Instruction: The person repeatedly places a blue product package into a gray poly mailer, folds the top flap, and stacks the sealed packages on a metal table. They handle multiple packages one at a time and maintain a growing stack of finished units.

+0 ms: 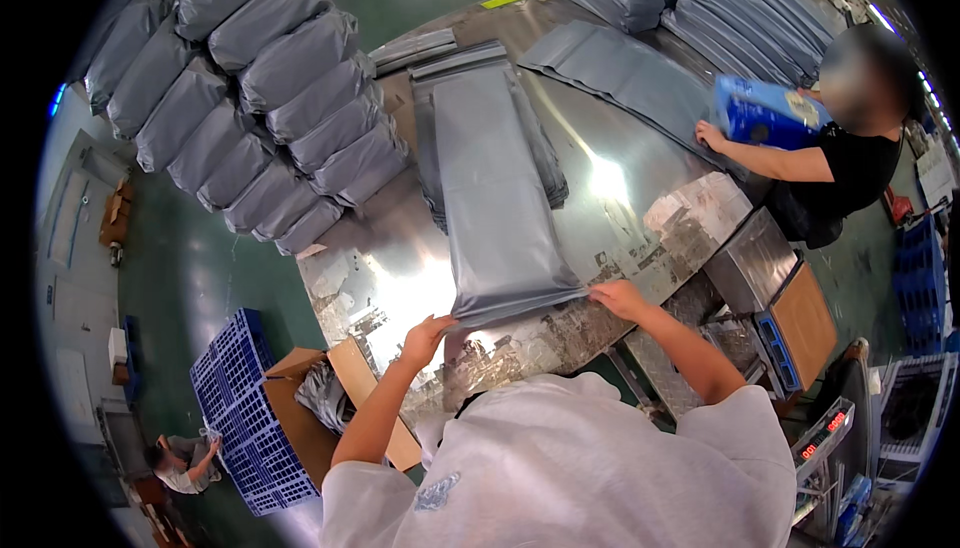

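Observation:
A long grey plastic bag (495, 198) lies stretched out on the metal table (590, 238), its far part over a pile of similar folded grey bags (545, 148). At the near left corner of the bag's edge, my left hand (428, 340) is closed on the plastic. My right hand (620, 300) pinches the near right corner. Between the two hands the edge is pulled wide, with creases running along it.
Stacked grey plastic-wrapped bundles (290, 68) rise at the far left; more bundles (750, 18) stand far right. A co-worker (850, 158) handles a blue package (765, 113) beside another grey bag (630, 73). An open carton (300, 403) and blue pallet (235, 388) are left.

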Tool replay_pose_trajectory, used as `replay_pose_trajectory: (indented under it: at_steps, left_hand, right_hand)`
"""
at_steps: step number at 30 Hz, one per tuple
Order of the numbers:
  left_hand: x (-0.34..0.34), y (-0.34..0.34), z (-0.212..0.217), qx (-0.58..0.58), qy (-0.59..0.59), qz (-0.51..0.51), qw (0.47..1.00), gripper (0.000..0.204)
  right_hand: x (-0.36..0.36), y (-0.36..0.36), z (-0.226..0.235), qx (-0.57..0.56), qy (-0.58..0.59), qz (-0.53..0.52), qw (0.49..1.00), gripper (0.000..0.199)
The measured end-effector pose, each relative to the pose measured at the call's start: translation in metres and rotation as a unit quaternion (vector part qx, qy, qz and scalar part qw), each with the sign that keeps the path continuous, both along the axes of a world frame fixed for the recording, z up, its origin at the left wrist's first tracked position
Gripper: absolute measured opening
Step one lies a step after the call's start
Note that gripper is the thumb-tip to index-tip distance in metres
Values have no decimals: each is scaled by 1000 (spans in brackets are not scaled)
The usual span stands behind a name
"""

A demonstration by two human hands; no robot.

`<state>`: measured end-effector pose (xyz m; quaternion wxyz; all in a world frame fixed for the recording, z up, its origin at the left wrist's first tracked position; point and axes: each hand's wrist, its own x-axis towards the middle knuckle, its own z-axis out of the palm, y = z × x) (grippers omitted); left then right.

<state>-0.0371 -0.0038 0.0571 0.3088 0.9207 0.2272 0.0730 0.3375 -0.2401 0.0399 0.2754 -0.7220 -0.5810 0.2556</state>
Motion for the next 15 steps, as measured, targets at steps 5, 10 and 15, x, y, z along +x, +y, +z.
replay_pose_trajectory:
  at_steps: [5, 10, 15]
  left_hand:
    - [30, 36, -19, -78, -46, 99, 991, 20]
    - [83, 51, -104, -28, -140, 162, 977, 18]
    - [126, 56, -125, -474, -243, 412, 739, 37]
  right_hand:
    - [24, 54, -3, -106, 63, -47, 991, 25]
    - [-4, 111, -38, -4, 19, -110, 994, 24]
    - [-19, 141, -131, 52, 317, -304, 897, 38]
